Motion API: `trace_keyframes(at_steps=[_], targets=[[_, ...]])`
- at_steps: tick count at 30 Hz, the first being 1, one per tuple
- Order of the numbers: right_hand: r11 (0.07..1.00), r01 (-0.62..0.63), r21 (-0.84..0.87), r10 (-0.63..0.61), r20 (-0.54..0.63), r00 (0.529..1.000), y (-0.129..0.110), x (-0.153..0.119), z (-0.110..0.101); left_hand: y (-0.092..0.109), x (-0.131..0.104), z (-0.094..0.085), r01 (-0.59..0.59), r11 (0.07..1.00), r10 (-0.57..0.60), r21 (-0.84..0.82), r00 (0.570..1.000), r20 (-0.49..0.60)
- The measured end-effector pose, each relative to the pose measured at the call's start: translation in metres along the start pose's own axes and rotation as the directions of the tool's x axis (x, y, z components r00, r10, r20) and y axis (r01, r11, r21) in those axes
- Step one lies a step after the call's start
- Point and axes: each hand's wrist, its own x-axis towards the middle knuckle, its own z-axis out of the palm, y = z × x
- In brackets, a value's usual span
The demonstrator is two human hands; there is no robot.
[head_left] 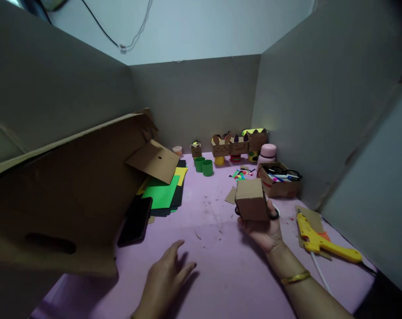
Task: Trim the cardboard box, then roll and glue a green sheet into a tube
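My right hand (263, 232), with a gold bangle at its wrist, holds a small brown cardboard box (252, 201) from below. Black curved pieces stick out at both sides of the box. My left hand (167, 277) is above the pink tabletop (217, 261), its thumb and index finger apart and nothing between them. Left of it lies a black phone (135, 222). Beyond the box is a small flat cardboard piece (231, 195).
A yellow glue gun (323, 243) with a cord lies at right, near a cardboard tray of pens (282, 188). Green cups (207, 168), cardboard animal figures (221, 148) and a pink bottle (267, 153) stand behind. Coloured sheets (162, 192) and a large carton (71, 195) are left.
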Motion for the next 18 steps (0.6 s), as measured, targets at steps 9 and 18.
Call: trace_keyframes(at_steps=[9, 18], targets=[[0.999, -0.031, 0.039, 0.031, 0.002, 1.000, 0.001, 0.003, -0.003, 0.032, 0.065, 0.032, -0.126, 0.981, 0.105, 0.144, 0.983, 0.149], [0.999, -0.021, 0.027, 0.021, 0.001, 1.000, 0.001, -0.002, 0.006, -0.060, 0.004, -0.070, 0.100, 0.968, -0.071, -0.231, 0.989, 0.129]])
